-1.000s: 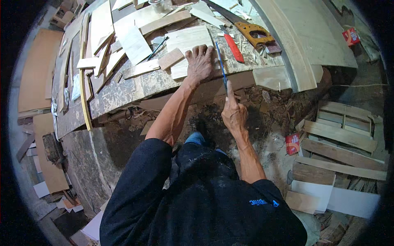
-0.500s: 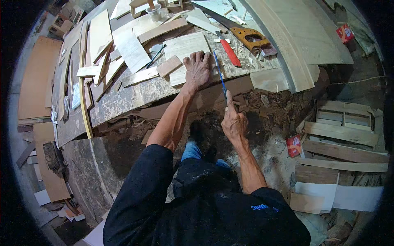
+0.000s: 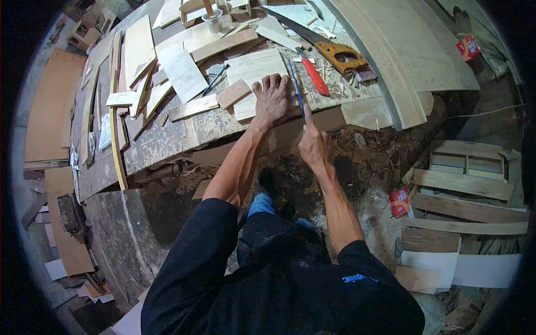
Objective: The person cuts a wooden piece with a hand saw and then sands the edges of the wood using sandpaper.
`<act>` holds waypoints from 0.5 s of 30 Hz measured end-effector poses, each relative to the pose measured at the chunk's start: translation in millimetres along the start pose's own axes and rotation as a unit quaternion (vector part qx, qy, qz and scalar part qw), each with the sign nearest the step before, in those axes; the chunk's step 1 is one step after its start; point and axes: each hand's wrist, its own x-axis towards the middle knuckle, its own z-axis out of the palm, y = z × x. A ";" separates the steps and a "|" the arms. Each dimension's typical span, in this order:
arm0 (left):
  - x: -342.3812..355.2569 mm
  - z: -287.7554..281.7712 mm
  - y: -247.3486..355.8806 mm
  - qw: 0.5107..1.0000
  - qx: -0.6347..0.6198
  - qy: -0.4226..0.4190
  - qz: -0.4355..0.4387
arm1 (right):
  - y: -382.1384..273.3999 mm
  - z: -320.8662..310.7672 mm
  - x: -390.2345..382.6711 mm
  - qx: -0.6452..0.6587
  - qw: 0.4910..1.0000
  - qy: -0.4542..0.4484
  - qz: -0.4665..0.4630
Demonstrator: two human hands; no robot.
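My left hand [image 3: 272,100] bears down on a pale plywood board [image 3: 257,66] at the bench's near edge, fingers bent over its near right part. In my right hand [image 3: 316,146] is a thin blue saw blade [image 3: 296,86], gripped at its near end with the index finger stretched along it. The blade points away from me and lies alongside the board's right edge; whether it touches is hard to see. Left of my left hand, a small wood block [image 3: 234,94] rests partly on the board. A red-handled utility knife [image 3: 315,77] lies just right of the blade.
A handsaw [image 3: 339,56] with a yellow-brown handle lies farther right, beside a long curved panel [image 3: 385,67]. Wood offcuts [image 3: 181,75] and a plastic cup [image 3: 213,23] crowd the bench's left and far side. Wooden frames [image 3: 463,184] are stacked on the floor at right.
My right hand and the blue blade have slid forward and slightly left along the board's edge. My left hand still presses in the same spot on the board.
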 end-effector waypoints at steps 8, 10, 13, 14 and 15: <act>-2.4 1.1 -6.0 0.999 0.030 -0.009 -0.007 | 1.0 -7.4 -45.8 0.022 0.999 -0.022 0.009; -2.4 0.6 -6.2 1.000 0.002 -0.001 -0.009 | 1.5 -2.4 -26.3 0.041 0.999 -0.004 -0.006; -1.9 7.7 -7.6 1.000 0.008 -0.012 0.002 | -8.4 -10.3 1.2 -0.046 0.998 -0.027 0.019; -3.6 8.8 -11.1 1.000 0.014 -0.010 -0.002 | -6.9 -7.4 -6.0 -0.046 0.998 -0.028 0.014; -4.6 10.0 -14.7 1.000 0.021 -0.008 -0.005 | -2.4 -3.0 -23.5 -0.024 0.999 -0.040 0.019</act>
